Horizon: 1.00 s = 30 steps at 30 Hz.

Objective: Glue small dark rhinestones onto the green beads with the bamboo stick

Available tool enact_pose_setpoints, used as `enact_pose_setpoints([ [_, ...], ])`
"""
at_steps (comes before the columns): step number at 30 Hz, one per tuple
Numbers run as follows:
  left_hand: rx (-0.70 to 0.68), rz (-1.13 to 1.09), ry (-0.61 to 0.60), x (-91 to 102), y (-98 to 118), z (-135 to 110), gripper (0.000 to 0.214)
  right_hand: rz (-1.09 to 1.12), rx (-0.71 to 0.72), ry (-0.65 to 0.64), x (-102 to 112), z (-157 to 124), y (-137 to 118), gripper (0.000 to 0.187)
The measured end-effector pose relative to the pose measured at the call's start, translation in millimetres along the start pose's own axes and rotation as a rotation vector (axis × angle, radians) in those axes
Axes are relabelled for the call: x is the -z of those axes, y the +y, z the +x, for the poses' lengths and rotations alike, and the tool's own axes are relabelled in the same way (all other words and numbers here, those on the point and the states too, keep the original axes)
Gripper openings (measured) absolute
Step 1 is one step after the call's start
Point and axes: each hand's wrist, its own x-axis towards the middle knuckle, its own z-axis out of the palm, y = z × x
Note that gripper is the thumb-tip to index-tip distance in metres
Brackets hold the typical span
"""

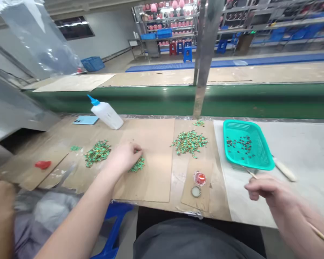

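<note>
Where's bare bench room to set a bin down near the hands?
Bare cardboard lies between the left hand and the larger green pile. Pale board runs right of the teal tray. Crowded around the small green pile and by the red cap.

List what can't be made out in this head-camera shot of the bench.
Head view:
- Left hand hides whatever lies under it at the green-speckled pieces.
- Right hand is blurred, so its hold on the thin wooden stick is unclear.
- The stick's end is cut off by the right edge.
- Dark pieces in the teal plastic basket are too small to identify.
</note>
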Motion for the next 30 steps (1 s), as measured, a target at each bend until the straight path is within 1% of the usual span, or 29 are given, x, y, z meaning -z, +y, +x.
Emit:
enact_pose_setpoints([
  [2,0.008,0.017,-0.018,4.1,2.6,4.5,0.028,0.016,0.033,0.032,-11.6,1.0,-19.5,0.054],
  [5,0.030,0.034,-0.057,8.9,6.9,10.7,0.029,0.044,0.046,0.034,-22.2,5.4,-29.7,0.052],
  [10,0.077,-0.026,-0.119,14.6,16.2,21.0,0.037,0.117,0.017,0.025,-22.9,5.3,-21.1,0.049],
  [13,0.097,-0.130,-0.161,17.6,19.1,28.0,0.039,0.140,-0.009,0.025,-20.9,0.3,-16.1,0.048],
  [16,0.119,-0.267,-0.154,19.2,17.4,26.2,0.037,0.153,-0.026,0.019,-17.7,-5.1,-13.5,0.049],
  [19,0.105,-0.448,-0.082,18.5,14.4,11.6,0.034,0.158,-0.024,0.039,-14.9,-8.9,-12.9,0.052],
  [23,0.000,-0.777,0.003,9.5,17.9,-14.4,0.026,0.161,-0.013,0.063,-17.4,-9.8,-14.5,0.053],
  [26,-0.075,-1.007,-0.005,-7.1,27.3,-33.2,0.022,0.157,-0.006,0.046,-23.2,-5.8,-18.5,0.053],
  [30,-0.118,-1.206,-0.086,-36.8,40.4,-66.3,0.026,0.122,0.008,0.039,-28.8,-1.5,-24.7,0.057],
])
